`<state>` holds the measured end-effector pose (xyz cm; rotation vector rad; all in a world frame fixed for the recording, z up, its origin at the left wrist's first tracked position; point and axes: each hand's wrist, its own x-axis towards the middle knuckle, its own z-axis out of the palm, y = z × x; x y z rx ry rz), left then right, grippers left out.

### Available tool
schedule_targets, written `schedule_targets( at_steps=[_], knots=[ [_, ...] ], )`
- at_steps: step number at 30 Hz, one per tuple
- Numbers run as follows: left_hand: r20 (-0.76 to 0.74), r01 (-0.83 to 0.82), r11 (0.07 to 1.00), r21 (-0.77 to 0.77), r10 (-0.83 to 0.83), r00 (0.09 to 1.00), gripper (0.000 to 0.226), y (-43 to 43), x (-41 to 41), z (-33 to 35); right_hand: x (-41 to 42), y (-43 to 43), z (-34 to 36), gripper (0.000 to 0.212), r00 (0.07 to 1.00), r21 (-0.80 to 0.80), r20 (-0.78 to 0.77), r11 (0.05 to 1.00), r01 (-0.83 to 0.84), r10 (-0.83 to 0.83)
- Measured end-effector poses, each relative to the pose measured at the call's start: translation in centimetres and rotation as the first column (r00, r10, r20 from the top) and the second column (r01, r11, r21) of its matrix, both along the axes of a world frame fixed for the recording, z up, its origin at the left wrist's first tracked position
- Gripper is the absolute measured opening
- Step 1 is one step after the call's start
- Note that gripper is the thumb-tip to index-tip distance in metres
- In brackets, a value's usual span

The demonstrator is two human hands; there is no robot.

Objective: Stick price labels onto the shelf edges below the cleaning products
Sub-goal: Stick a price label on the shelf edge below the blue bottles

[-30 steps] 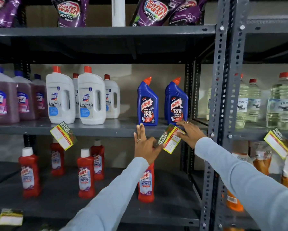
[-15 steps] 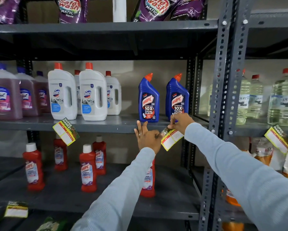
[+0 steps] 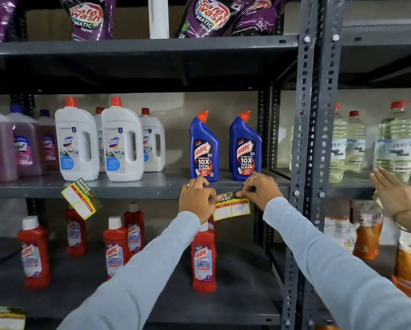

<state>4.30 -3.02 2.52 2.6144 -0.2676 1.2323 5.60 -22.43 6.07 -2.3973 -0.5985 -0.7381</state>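
Two hands meet at one price label [image 3: 231,207] on the front edge of the middle shelf [image 3: 137,188], just below the pair of blue Harpic bottles [image 3: 204,148]. This label is a yellow card with a dark green band at the top carrying pale lettering, a red strip under it, and two white boxes with faint handwritten figures I cannot read. It sits nearly level, its top band against the shelf edge and its lower part hanging below.

At the label's 9 o'clock, the left hand [image 3: 197,201] is curled, fingertips pinching the upper left corner; a ring shows on one finger. At its 1 o'clock, the right hand [image 3: 259,192] is likewise curled, fingers closed on the upper right corner and pressing it to the edge; it also wears a ring. Both sleeves are pale blue.

Further along the same edge, at 9 o'clock from the hands, a second label [image 3: 82,198] hangs tilted under the white Domex bottles [image 3: 77,144]. Another person's hand [image 3: 394,194] reaches in at 3 o'clock, beyond the grey upright [image 3: 311,139].
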Motion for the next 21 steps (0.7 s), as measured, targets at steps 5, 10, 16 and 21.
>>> schedule_targets(
  at_steps=[5,10,16,21],
  knots=[
    [-0.046,-0.021,0.994,0.111,0.027,0.999,0.032,0.2,0.9,1.8,0.3,0.3,0.1,0.023,0.998,0.144,-0.038,0.988,0.058,-0.053],
    [-0.086,-0.081,0.979,0.186,0.098,0.992,0.032,0.1,1.2,1.9,0.6,1.3,-0.5,0.025,0.985,0.251,-0.122,0.956,0.151,-0.123],
    [-0.143,0.032,0.996,0.089,-0.019,0.99,0.041,1.3,3.2,0.5,1.6,1.5,-2.3,0.032,0.977,0.421,-0.152,0.884,0.201,-0.149],
    [-0.161,0.065,0.997,-0.04,-0.071,0.984,0.045,2.3,3.0,2.2,1.3,2.7,-2.2,0.055,0.974,0.327,-0.175,0.924,0.197,-0.146]
  ],
)
